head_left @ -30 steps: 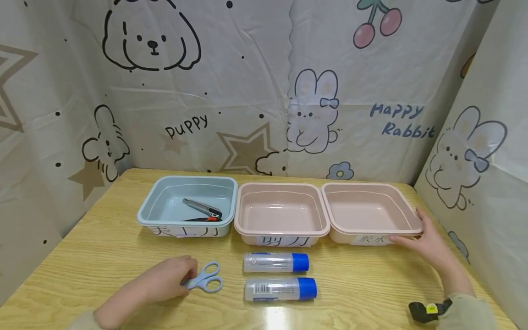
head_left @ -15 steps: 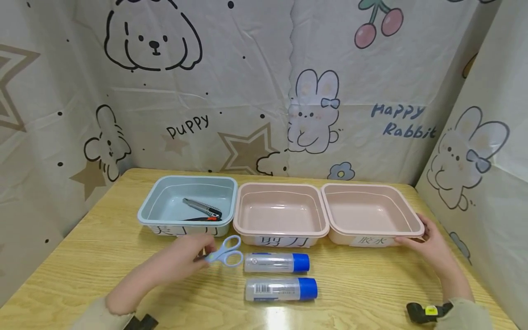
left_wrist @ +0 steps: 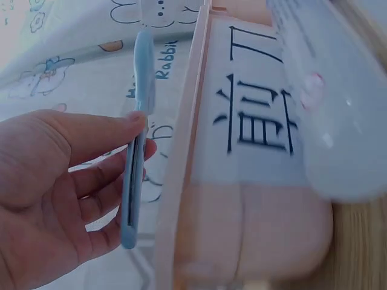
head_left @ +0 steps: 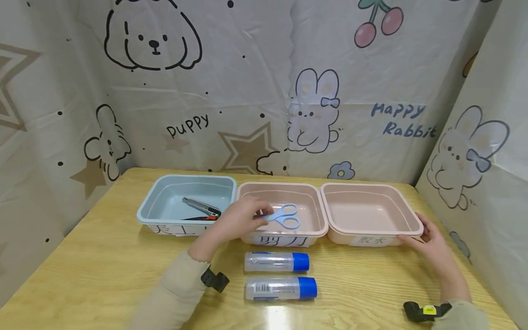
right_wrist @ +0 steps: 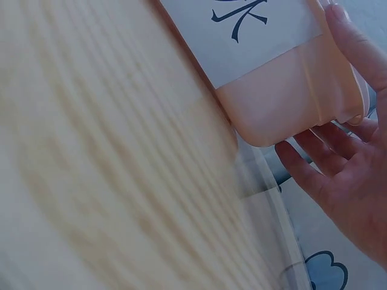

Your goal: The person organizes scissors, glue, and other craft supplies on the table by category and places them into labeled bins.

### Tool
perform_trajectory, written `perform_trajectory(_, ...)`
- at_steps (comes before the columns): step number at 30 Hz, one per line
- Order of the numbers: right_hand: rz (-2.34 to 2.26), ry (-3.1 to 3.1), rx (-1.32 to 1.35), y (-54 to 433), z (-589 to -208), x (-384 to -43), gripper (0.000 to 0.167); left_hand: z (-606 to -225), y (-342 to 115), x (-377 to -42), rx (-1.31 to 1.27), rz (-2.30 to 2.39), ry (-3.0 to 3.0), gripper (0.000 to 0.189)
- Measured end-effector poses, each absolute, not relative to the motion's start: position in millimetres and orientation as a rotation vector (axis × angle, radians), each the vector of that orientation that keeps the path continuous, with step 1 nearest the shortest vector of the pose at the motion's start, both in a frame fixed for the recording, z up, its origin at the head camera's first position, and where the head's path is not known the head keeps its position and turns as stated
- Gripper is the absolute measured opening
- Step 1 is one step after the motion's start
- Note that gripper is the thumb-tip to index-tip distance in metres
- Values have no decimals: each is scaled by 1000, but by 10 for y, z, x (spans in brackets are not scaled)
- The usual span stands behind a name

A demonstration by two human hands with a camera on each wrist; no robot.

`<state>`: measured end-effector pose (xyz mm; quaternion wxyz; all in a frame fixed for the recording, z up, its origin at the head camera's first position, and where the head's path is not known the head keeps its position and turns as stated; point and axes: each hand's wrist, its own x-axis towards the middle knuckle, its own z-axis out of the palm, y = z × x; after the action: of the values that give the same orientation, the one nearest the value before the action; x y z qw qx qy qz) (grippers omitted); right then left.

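Observation:
In the head view my left hand (head_left: 237, 220) pinches light-blue scissors (head_left: 284, 217) by the blade end, above the middle pink bin (head_left: 284, 192). Their finger loops point right. Edge-on in the left wrist view, the scissors (left_wrist: 144, 72) sit between thumb and fingers, beside the bin's labelled front wall (left_wrist: 211, 211). My right hand (head_left: 433, 250) holds the near right corner of the right pink bin (head_left: 367, 211). Seen from the right wrist, its thumb lies on the rim and its fingers curve beneath the bin's (right_wrist: 278, 96) edge.
On the left stands a blue bin (head_left: 165, 201) holding a grey utility knife (head_left: 202, 207) and a partly hidden black-and-red one (head_left: 202, 218). Two clear glue bottles with blue caps, the upper (head_left: 272, 261) and lower (head_left: 280, 288), lie before the bins. A printed cloth (head_left: 247, 91) hangs behind.
My left hand has lifted the scissors from the table and carried them right and forward, over the middle bin. The right hand stays at its bin's corner, having shifted only slightly.

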<state>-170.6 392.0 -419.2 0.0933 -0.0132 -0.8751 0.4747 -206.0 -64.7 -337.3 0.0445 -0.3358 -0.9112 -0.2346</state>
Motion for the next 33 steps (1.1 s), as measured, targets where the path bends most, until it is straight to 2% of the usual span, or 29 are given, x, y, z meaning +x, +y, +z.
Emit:
perform_trajectory(9, 1450, -2535, -4, 3928, -4218, -1718, 78, -3566, -358, -2379, -969, -744, -2878, 13)
perform_trajectory(20, 1461, -2508, -5, 3920, -4253, -1713, 78, -3712, -244, -2517, -863, -805, -3001, 11)
perform_trajectory(26, 1437, -2534, -19, 3903, -4232, -1709, 79, -3654, -271, -2436, -814, -831, -2983, 17)
perform_trajectory(33, 1418, -2543, -27, 3911, -4222, -1720, 79, -3479, -362, -2066, -980, -686, -2905, 20)
